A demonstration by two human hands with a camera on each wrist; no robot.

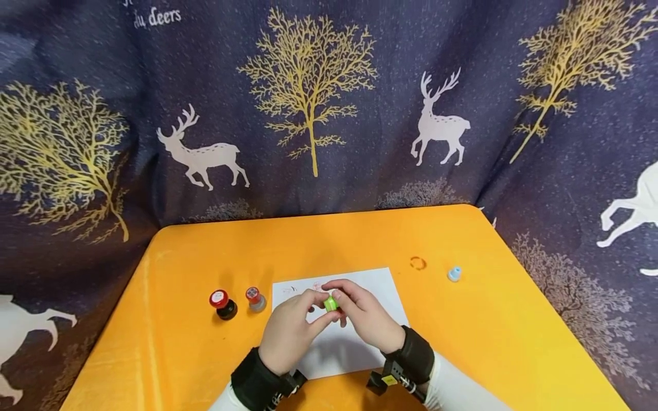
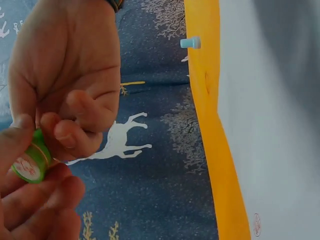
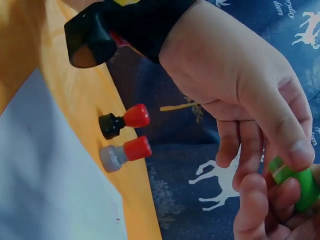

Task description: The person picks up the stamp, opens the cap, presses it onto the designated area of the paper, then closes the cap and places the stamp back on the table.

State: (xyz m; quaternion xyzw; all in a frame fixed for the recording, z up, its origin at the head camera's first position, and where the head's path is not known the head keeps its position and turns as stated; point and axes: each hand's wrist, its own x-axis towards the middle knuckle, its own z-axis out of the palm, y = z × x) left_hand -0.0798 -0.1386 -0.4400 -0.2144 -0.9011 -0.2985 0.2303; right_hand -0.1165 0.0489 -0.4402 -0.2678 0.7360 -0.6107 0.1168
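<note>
In the head view a small bright green stamp (image 1: 331, 303) is up over a white sheet of paper (image 1: 354, 345), between both hands. My left hand (image 1: 289, 332) pinches it from the left with thumb and forefinger. From the other side my right hand (image 1: 371, 319) grips it with thumb and fingers. The left wrist view shows the stamp's round white face (image 2: 27, 167) with a reddish print. Fingers partly cover the green stamp (image 3: 300, 185) in the right wrist view. Small red prints (image 1: 317, 285) and dark strokes show near the paper's top edge.
Left of the paper, a red-and-black stamp (image 1: 223, 305) and a red-and-grey stamp (image 1: 255, 299) stand on the orange table (image 1: 180, 268). A small light blue cap (image 1: 454, 274) is on the right, near a brownish ring mark (image 1: 418, 263). A dark patterned curtain (image 1: 349, 188) surrounds the table.
</note>
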